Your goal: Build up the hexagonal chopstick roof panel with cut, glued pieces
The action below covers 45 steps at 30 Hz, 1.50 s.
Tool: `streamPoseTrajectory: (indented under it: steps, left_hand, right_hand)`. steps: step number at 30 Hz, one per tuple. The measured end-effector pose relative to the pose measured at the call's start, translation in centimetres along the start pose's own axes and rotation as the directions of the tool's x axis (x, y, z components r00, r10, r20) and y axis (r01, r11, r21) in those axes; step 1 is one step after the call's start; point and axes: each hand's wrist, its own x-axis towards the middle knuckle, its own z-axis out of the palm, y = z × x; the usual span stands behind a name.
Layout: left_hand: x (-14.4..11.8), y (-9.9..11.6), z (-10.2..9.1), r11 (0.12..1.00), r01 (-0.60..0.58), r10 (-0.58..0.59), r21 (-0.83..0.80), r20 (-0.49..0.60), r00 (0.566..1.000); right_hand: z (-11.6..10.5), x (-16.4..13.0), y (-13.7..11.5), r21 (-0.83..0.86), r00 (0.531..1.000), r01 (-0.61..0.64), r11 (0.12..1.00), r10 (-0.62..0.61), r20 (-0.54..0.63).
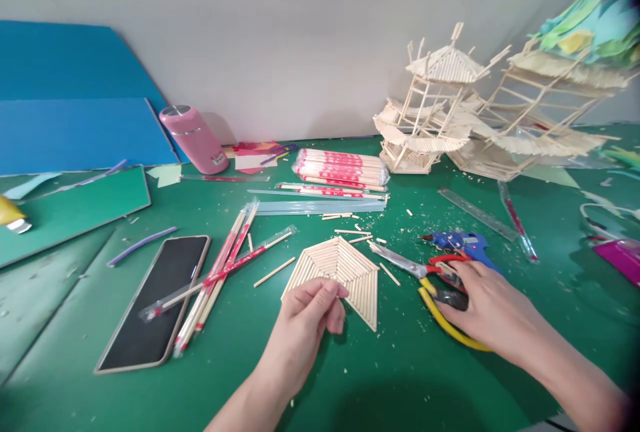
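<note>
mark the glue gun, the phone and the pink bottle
glue gun [463, 244]: head view, on its blue body.
phone [157, 299]: head view, middle of its dark screen.
pink bottle [196, 140]: head view, on its pink side below the cap.

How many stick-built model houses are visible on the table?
2. One smaller stick model house stands at the back, right of centre; one larger stick model house stands beside it, further right, partly cut off by the picture's edge.

Stick panel — left of cutters
</note>
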Motion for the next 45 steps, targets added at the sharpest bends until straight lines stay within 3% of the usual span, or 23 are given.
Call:
streamPoseTrajectory:
  steps: [3, 5, 8, 10, 12, 15, 19, 24, 28, 30, 32, 37, 45]
  left_hand:
    - [-0.2, 1.3, -0.4, 0.977, -0.06, 0.076, 0.207, -0.068, 0.995]
    - [-0.5, 2.1, -0.7, 0.886, -0.078, 0.106, 0.457, -0.036, 0.994]
    - [-1.1, 2.6, -1.0, 0.601, -0.15, 0.038, 0.785, 0.159, 0.987]
    - [-1.5, 2.3, -1.3, 0.407, -0.222, -0.034, 0.886, 0.258, 0.966]
    - [-1.8, 1.9, -1.5, 0.253, -0.277, -0.091, 0.927, 0.308, 0.947]
    - [-2.0, 1.5, -1.8, 0.117, -0.322, -0.155, 0.939, 0.338, 0.928]
    - [-1.9, 1.6, -2.2, 0.052, -0.36, -0.183, 0.932, 0.363, 0.913]
    - [-1.3, 1.2, -2.7, 0.035, -0.402, -0.108, 0.915, 0.403, 0.909]
    - [-1.1, 0.0, -3.6, -0.02, -0.436, 0.147, 0.9, 0.434, 0.889]
    - [-0.9, -0.6, -3.9, -0.061, -0.443, 0.302, 0.894, 0.44, 0.846]
    - [-0.8, -1.1, -4.1, -0.092, -0.45, 0.386, 0.888, 0.448, 0.806]
    - [-0.4, -1.8, -3.8, -0.147, -0.45, 0.422, 0.881, 0.467, 0.777]
    - [0.0, -2.0, -3.2, -0.209, -0.436, 0.412, 0.876, 0.483, 0.773]
  right_hand:
    - [-1.5, -0.8, -0.1, 0.008, 0.999, 0.032, 0.999, -0.032, -0.037]
    - [-2.4, -1.4, -1.5, 0.064, 0.982, 0.089, 0.994, -0.077, -0.17]
    - [-2.6, -2.2, -5.4, 0.269, 0.893, 0.367, 0.891, -0.256, -0.369]
    - [-1.8, -2.5, -8.2, 0.349, 0.824, 0.562, 0.75, -0.47, -0.318]
    - [-0.7, -2.6, -10.3, 0.412, 0.783, 0.621, 0.667, -0.55, -0.29]
    - [0.9, -2.5, -11.6, 0.43, 0.774, 0.631, 0.645, -0.561, -0.294]
    - [1.8, -2.2, -11.6, 0.418, 0.763, 0.645, 0.639, -0.568, -0.31]
    - [1.7, -1.6, -11.7, 0.419, 0.766, 0.641, 0.644, -0.57, -0.296]
    - [2.1, -0.7, -11.2, 0.402, 0.784, 0.621, 0.673, -0.535, -0.315]
    - [2.5, -0.2, -11.0, 0.385, 0.787, 0.617, 0.686, -0.527, -0.322]
    - [2.8, 0.2, -10.8, 0.382, 0.789, 0.614, 0.69, -0.529, -0.313]
    - [3.2, 0.5, -11.0, 0.402, 0.797, 0.603, 0.689, -0.53, -0.289]
    - [2.7, 0.5, -11.1, 0.392, 0.811, 0.584, 0.71, -0.523, -0.261]
